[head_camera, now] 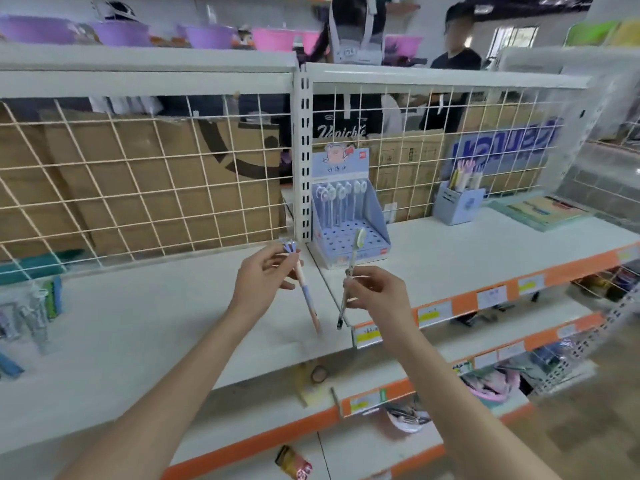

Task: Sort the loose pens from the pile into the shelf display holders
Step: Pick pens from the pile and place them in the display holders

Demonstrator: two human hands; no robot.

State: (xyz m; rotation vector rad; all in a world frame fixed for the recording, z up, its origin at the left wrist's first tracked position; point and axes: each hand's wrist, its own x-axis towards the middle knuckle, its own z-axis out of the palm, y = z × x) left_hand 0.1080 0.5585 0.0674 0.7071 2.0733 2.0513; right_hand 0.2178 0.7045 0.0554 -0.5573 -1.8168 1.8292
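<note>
a pen (306,292) in each hand

You get bright, even indoor light with only faint shadows on the white metal shelf (138,323). Wide-angle distortion bends the white wire grid panel (138,174) and the frame edges, and everything looks soft, slightly smeared.

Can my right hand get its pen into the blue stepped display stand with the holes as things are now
Probably yes. The right hand pinches the white-topped pen just in front of the blue perforated display stand; its front holes look empty and nothing stands between.
</note>
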